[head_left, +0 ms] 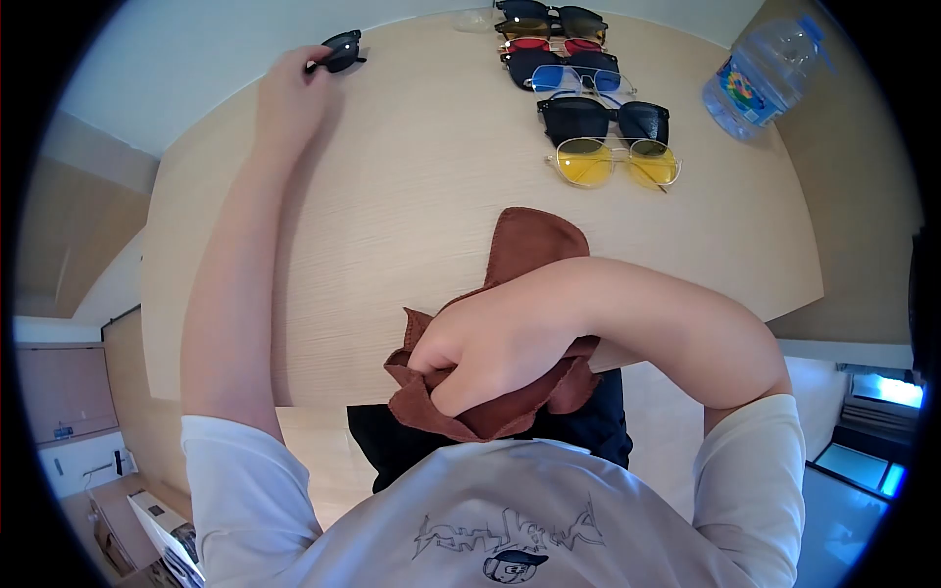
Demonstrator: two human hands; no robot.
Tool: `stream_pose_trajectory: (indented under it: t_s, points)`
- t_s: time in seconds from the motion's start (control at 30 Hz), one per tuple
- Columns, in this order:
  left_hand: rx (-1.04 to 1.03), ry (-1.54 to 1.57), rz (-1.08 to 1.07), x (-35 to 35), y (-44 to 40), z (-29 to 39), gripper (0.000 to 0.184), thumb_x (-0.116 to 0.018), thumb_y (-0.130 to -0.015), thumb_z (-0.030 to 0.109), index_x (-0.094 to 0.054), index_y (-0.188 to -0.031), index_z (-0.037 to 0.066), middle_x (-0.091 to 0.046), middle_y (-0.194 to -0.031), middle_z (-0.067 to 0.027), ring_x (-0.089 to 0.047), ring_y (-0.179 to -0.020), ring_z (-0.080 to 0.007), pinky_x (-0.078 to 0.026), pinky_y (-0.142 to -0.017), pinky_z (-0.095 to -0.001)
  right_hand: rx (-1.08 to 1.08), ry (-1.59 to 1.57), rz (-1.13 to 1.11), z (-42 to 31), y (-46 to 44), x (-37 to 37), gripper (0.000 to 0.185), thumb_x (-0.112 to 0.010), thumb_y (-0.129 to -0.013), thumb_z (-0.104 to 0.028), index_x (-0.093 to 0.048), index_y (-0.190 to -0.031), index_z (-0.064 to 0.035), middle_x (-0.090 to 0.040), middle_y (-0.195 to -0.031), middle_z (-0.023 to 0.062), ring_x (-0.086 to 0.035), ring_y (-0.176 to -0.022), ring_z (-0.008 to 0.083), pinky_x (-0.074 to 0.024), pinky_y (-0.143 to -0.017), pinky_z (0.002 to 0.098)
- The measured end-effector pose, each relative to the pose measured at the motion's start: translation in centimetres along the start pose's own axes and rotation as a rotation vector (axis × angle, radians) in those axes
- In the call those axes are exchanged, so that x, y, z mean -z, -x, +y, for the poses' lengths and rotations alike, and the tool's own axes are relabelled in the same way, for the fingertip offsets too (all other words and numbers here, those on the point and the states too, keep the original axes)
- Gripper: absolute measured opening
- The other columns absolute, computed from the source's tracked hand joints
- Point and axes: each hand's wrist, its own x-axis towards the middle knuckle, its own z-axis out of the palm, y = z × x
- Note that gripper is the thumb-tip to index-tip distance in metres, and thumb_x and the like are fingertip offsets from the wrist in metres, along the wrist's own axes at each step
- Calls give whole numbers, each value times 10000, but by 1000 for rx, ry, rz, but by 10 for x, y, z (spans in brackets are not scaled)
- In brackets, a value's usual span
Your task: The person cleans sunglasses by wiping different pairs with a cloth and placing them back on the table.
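At the far left of the table, my left hand (292, 98) is closed on a pair of black sunglasses (343, 53), its fingers gripping one side of the frame. My right hand (495, 343) is bent down at the near edge, close to my body. Its fingers curl into a crumpled brown cloth (537, 245) with stitched edges. One flap of this cloth lies flat on the table beyond my wrist, and the rest bunches around my fingers and hangs past the edge. The fingertips of the right hand are partly hidden in the folds.
On the wooden table (392, 196), several glasses form a column at the back right. Nearest are yellow-lensed glasses (585, 164), then black sunglasses (575, 122), blue-lensed glasses (551, 78) and red-lensed glasses (530, 45). A clear water bottle (755, 88) stands near the right edge.
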Motion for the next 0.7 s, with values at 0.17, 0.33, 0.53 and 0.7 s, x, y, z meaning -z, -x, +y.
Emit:
stream_pose_trajectory:
  t_s: [0.17,0.33,0.53,0.7]
  points:
    - [-95,-134,73,3,-20,-46,281,-619,-937,130,-705,-1191,46,-716,-1129,-166,-687,-1021,-326,-530,-912,-403,-27,-9,-31,1,-6,4,336,-510,-906,-269,-661,-1056,-9,-692,-940,158,-652,-871,275,-498,-806,400]
    - [58,-116,-160,16,-22,-30,253,-669,-925,159,-720,-1139,34,-719,-1135,-154,-687,-1023,-316,-532,-901,-400,58,-164,34,12,-6,6,159,-490,-916,-173,-603,-948,-66,-609,-796,55,-559,-654,150,-472,-543,305]
    - [88,-69,-231,53,11,20,207,-720,-909,139,-711,-1088,36,-697,-962,-60,-612,-852,-170,-508,-786,-315,140,-554,230,29,-11,21,301,-506,-964,-278,-632,-1061,-23,-693,-924,114,-654,-794,193,-534,-665,351]
    - [-289,30,-98,74,48,32,179,-721,-864,5,-717,-1034,61,-699,-1093,-73,-649,-990,-208,-525,-837,-310,570,-1037,474,56,-16,44,426,-545,-1028,-416,-570,-1230,-41,-672,-1081,83,-676,-887,143,-573,-748,285]
